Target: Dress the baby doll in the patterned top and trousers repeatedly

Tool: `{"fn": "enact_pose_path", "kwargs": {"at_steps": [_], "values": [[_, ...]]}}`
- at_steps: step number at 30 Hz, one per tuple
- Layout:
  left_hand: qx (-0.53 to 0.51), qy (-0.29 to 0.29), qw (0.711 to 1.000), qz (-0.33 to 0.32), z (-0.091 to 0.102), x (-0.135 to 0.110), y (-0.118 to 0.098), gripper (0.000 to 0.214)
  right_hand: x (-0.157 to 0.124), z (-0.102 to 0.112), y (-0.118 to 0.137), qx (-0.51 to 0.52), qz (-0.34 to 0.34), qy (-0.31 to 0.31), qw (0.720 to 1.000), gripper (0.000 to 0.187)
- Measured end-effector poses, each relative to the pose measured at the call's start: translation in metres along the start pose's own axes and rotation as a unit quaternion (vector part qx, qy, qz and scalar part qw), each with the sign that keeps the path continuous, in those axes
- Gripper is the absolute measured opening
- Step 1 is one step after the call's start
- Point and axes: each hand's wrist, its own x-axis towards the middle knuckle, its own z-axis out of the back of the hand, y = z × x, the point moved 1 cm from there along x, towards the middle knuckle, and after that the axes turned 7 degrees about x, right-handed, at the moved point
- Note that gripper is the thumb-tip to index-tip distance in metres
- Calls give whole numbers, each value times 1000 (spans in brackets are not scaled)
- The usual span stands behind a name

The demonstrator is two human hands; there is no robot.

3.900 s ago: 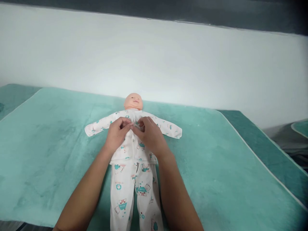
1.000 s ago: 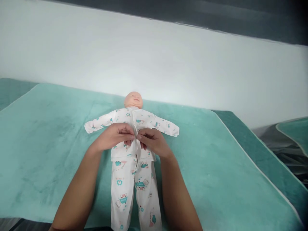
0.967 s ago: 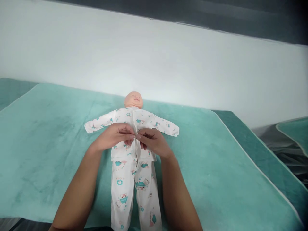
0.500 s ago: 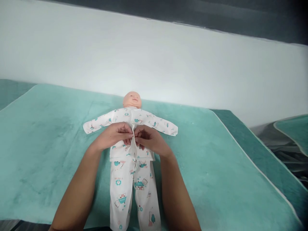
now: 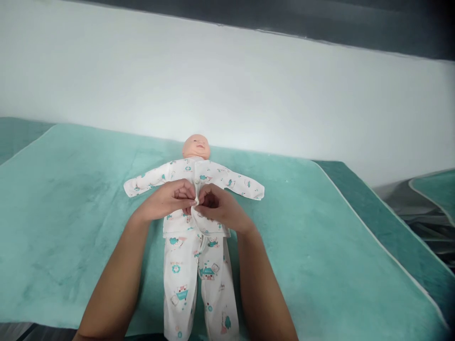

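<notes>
A baby doll (image 5: 196,146) lies on its back with its arms spread, dressed in a white printed shirt (image 5: 213,225) and matching trousers (image 5: 181,274). My left hand (image 5: 174,198) pinches one front edge of the shirt at mid-chest. From the other side my right hand (image 5: 220,204) pinches the facing edge, its fingertips close against those of the left. The fabric between them is drawn up a little. Whether a button or snap sits between the fingertips is hidden. Above the hands the shirt front lies together up to the neck.
Under the doll spreads a light green blanket (image 5: 302,246) with a pale hem, over a darker green cover (image 5: 384,222). A white wall (image 5: 231,90) rises behind the doll's head. Another green-covered surface (image 5: 437,184) stands at the far right.
Both hands stay at the shirt front. My right fingers have shifted slightly, bringing the two edges closer, and the lower front flap now bulges and curves differently.
</notes>
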Motion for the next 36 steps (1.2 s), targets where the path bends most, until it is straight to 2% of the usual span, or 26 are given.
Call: {"fn": "enact_pose_path", "kwargs": {"at_steps": [7,11,15,21,24,25,26,28,30,31,33,36], "values": [[-50,7,998,-22,4,0,3,24,0,2,2,50,-14,4,999,29],[-71,35,996,-27,8,1,7,23,1,3,1,57,-18,14,998,31],[-60,74,995,-1,8,2,5,22,2,5,-2,48,-21,24,998,30],[-35,68,997,31,5,1,0,23,2,5,-3,20,-39,4,999,24],[2,88,995,47,11,-4,0,23,1,3,-2,27,-25,-6,999,21],[14,79,996,45,14,-6,1,23,1,3,-2,38,-2,-27,999,20],[22,45,998,32,19,-8,2,22,0,5,-3,52,30,-64,996,19],[45,-100,994,-20,32,-10,8,21,1,15,-7,69,114,-183,974,16],[115,-257,958,-55,46,-10,17,24,4,32,-17,24,169,-310,936,15],[179,-303,935,-49,52,-9,22,28,7,41,-24,-27,172,-354,919,19],[349,-323,880,5,59,-5,34,43,16,58,-41,-161,135,-394,895,30],[542,-281,787,90,61,2,50,68,33,76,-63,-325,71,-375,865,39]]}}
